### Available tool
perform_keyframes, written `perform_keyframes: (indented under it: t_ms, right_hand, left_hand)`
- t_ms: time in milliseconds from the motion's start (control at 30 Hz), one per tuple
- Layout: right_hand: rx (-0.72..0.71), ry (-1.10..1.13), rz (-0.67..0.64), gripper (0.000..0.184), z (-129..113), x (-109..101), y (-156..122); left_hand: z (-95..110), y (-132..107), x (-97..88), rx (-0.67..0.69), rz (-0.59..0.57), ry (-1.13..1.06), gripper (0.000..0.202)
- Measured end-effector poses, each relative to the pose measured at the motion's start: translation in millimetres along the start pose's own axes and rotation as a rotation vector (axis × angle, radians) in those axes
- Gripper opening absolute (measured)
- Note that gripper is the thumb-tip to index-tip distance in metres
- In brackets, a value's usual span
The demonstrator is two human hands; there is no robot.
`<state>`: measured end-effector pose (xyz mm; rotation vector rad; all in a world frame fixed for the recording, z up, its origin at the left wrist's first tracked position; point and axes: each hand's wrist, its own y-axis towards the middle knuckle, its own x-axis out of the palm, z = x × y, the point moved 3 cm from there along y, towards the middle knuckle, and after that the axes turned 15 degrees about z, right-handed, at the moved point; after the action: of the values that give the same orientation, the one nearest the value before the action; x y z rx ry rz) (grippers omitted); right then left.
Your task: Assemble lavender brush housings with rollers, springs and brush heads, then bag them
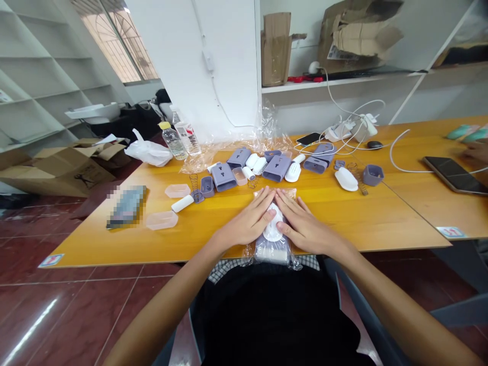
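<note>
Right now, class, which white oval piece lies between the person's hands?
The white piece on the clear bag between left hand and right hand; others lie apart on the table.

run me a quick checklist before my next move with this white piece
Left hand and right hand both on the white oval piece: ok
Clear plastic bag fully on the table edge side: not ok, it hangs over the near edge
White oval piece inside the bag: cannot tell
Nearest spring away from the table edge: ok
Other person's hand apart from yours: ok
</note>
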<state>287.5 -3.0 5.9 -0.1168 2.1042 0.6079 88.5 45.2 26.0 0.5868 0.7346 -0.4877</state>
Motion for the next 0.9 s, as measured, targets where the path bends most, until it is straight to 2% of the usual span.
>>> perform_keyframes:
  t_ms: [133, 300, 467, 600, 733, 900]
  right_hand:
    - [0.013, -0.021, -0.008, 0.081, 2.9, 3.3, -3.3]
    - [0.027, -0.074, 0.0, 0.077, 5.1, 1.0, -8.1]
    - [-0.005, -0.128, 0.012, 0.082, 6.4, 4.5, -13.3]
    - [0.029, -0.151, 0.015, 0.083, 2.8, 7.0, -17.2]
    - [0.074, -0.177, 0.031, 0.081, -1.5, 7.1, -26.1]
    - [0.05, -0.186, 0.067, 0.082, -0.7, 4.6, -35.9]
  left_hand:
    - [-5.4, -3.9, 0.6, -0.048, -0.044, 0.049, 0.074]
    - [-5.8, -7.3, -6.4, -0.028, -0.081, 0.156, 0.071]
    - [-10.9, -13.3, -4.3, -0.001, -0.065, 0.237, 0.069]
    - [-15.1, -17.8, -1.0, -0.023, -0.078, 0.255, 0.071]
    - [-10.8, -23.0, 1.4, -0.039, -0.096, 0.276, 0.076]
    - [-4.3, -28.8, 3.1, -0.057, -0.1, 0.318, 0.081]
